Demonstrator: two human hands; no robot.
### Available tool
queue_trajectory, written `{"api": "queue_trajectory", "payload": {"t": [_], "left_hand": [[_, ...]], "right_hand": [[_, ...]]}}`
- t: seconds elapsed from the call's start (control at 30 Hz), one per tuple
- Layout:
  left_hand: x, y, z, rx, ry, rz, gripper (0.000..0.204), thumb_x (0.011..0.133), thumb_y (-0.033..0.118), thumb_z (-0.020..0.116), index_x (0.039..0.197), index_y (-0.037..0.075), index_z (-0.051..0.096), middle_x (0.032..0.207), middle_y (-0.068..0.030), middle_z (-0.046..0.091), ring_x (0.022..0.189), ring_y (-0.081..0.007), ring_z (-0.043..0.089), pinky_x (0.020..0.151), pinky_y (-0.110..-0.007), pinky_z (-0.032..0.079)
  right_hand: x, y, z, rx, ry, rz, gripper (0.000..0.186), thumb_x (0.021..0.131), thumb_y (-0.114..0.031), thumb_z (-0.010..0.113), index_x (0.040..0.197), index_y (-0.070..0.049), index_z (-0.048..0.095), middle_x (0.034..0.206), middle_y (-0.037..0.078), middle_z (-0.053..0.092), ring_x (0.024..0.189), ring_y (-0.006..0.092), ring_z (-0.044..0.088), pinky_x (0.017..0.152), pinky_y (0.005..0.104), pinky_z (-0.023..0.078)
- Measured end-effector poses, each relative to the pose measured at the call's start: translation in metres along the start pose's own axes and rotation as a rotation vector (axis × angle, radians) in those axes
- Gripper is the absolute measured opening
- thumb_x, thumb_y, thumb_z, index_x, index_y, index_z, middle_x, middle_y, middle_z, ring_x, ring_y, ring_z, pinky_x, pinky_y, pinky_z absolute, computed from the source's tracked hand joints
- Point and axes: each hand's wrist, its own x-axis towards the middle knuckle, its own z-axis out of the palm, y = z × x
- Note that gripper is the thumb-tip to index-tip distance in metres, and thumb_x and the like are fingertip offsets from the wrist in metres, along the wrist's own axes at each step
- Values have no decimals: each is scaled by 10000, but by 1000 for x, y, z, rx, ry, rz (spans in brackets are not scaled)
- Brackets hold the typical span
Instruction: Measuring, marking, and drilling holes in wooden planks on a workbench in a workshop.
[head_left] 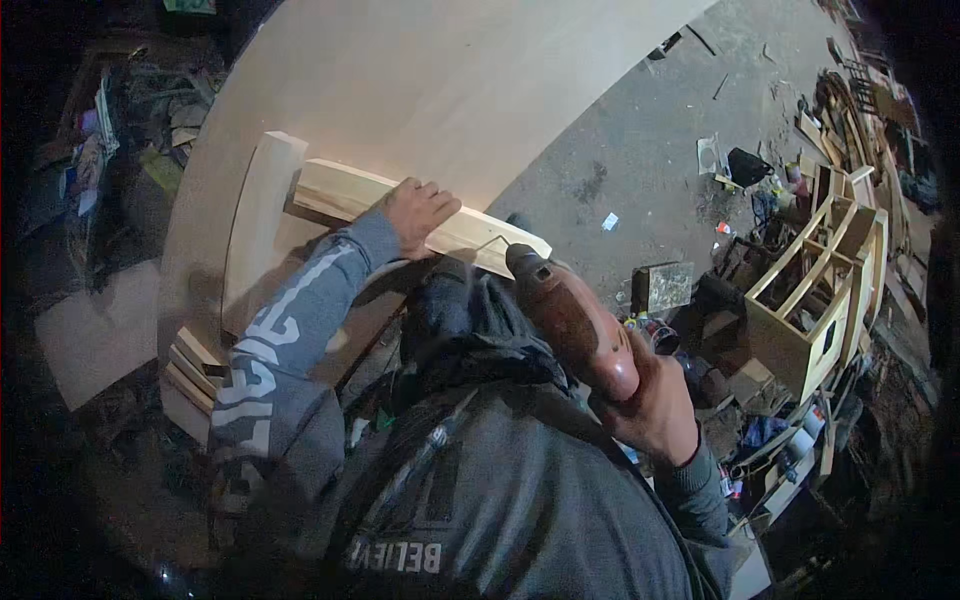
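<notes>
A pale wooden board [338, 190] lies aslant over the edge of a large light-coloured panel [420, 80]. My left hand [418, 216] grips the board near its middle, fingers curled over the far edge. In my right hand [655, 405] is a reddish power drill [578, 325], its dark chuck against or just above the board's right end. A thin line, a bit or a mark, shows on the wood by the chuck; I cannot tell which. Left of my left hand, another pale board [258, 215] rests on the panel.
Short wood pieces [195, 365] are stacked by my left forearm. To the right, a wooden frame with compartments [815, 290] stands among scrap wood and clutter. Litter dots the grey floor [620, 160]. A pale flat sheet [100, 330] sits at far left.
</notes>
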Motion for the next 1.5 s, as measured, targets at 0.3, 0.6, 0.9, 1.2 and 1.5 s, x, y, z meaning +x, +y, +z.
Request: {"api": "queue_trajectory", "payload": {"t": [0.3,0.6,0.9,1.2,1.5], "left_hand": [[-1,-5,20,-37,52,26,815,597,450,809,1259,85,504,1151,-36,548,1047,-201,549,892,-386,421],[-1,4,52,-58,85,12,740,618,260,740,1296,72,512,1199,-95,564,1089,-250,523,884,-489,401],[-3,-3,6,68,139,37,666,666,379,788,1219,109,536,1110,-47,579,1021,-219,565,842,-413,432],[-7,-2,4,40,112,43,726,602,354,812,1226,106,536,1113,-70,591,1050,-249,575,872,-421,444],[-2,-2,10,59,87,4,880,558,476,814,1283,79,509,1155,-85,560,1054,-277,540,855,-435,426]], "right_hand": [[29,-24,0,-132,-113,70,757,665,-228,827,1318,-3,516,988,221,697,906,346,711,779,373,566],[50,-8,10,-249,-118,11,794,674,-412,800,1296,-30,486,868,231,681,712,435,655,646,480,530],[60,-2,19,-342,-137,30,530,761,-376,700,1169,-69,561,846,250,676,783,441,663,688,533,525],[20,-16,18,-188,64,-146,423,733,-307,737,1028,-37,601,825,237,672,751,439,657,662,510,526],[-52,-42,-13,-89,148,-177,427,730,-230,719,1084,-14,618,829,239,673,771,411,665,695,455,538]]}}
